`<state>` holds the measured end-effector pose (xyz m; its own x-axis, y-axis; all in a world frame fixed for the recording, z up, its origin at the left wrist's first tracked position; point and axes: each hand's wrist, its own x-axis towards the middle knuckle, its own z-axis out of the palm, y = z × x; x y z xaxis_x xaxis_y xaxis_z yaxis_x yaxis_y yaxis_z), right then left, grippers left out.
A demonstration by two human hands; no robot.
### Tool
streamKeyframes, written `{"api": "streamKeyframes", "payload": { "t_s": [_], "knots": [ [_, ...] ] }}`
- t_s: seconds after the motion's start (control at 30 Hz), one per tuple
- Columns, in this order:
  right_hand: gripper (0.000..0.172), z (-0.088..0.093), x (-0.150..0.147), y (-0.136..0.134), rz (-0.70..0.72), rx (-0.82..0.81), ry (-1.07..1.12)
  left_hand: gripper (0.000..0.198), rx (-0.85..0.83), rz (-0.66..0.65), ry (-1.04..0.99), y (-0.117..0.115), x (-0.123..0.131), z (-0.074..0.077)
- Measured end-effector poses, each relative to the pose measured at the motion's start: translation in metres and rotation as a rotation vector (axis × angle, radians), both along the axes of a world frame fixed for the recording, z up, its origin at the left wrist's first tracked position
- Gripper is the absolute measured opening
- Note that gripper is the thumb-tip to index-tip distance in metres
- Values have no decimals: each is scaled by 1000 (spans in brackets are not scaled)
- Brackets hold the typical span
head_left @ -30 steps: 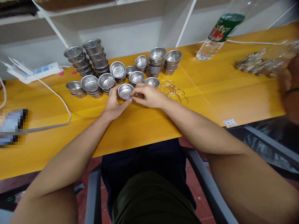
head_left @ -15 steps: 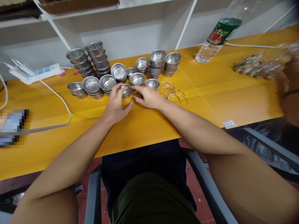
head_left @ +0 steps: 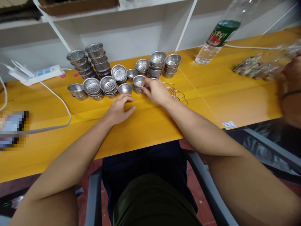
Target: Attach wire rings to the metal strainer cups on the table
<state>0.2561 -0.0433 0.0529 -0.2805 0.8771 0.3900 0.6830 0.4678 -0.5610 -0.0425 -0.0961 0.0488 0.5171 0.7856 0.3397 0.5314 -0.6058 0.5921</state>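
Observation:
My right hand (head_left: 155,91) pinches the right side of a small perforated metal strainer cup (head_left: 138,81), which seems to sit on another cup. Just in front of a lone strainer cup (head_left: 124,88), my left hand (head_left: 119,110) rests low over the table, fingers apart and holding nothing. More such cups stand around them: a nested stack (head_left: 108,84) by the left hand, a tilted one (head_left: 119,72) behind, and a taller stack (head_left: 157,59) beyond the right hand. Thin curved wires (head_left: 177,94) lie right of the right hand, which partly covers them.
A water bottle (head_left: 215,40) stands back right. Tall cup stacks (head_left: 96,56) rise back left near a white power strip (head_left: 39,74). White cables cross the table's left side, where a blurred-out phone-like object (head_left: 11,128) lies. At far right, another person's hand (head_left: 293,84) is beside plastic-wrapped items (head_left: 258,67).
My right hand has moved right, from the lone cup to the cup beside it, which has shifted slightly towards me. My left hand has drawn back from the lone cup.

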Motion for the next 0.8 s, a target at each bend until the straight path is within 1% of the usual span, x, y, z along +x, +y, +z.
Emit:
{"api": "streamKeyframes", "payload": {
  "t_s": [0.1,0.17,0.23,0.3,0.37,0.4,0.5,0.6,0.67,0.77,0.8],
  "knots": [
    [12,3,1,-1,-23,1,19,27,-20,4,-8,2,-2,0],
    [18,5,1,-3,-16,18,70,31,-33,9,-35,4,-2,-3],
    [31,9,2,-7,16,23,140,45,-71,33,-104,6,-2,-7],
    [43,13,1,-12,44,23,197,63,-135,54,-192,8,0,-12],
    [50,17,0,-17,57,21,225,76,-184,63,-267,10,1,-16],
    [51,17,0,-19,59,19,230,79,-196,62,-289,11,1,-18],
    [50,16,0,-20,77,6,230,77,-199,57,-305,14,0,-22],
    [47,13,3,-17,113,36,234,77,-176,40,-310,16,-2,-27],
    [42,14,4,-18,175,67,223,88,-146,34,-344,19,-2,-30],
    [31,21,1,-26,353,114,136,112,-36,35,-396,22,-2,-31],
    [27,23,0,-29,413,128,105,117,14,31,-393,23,-2,-30]
  ]
}}
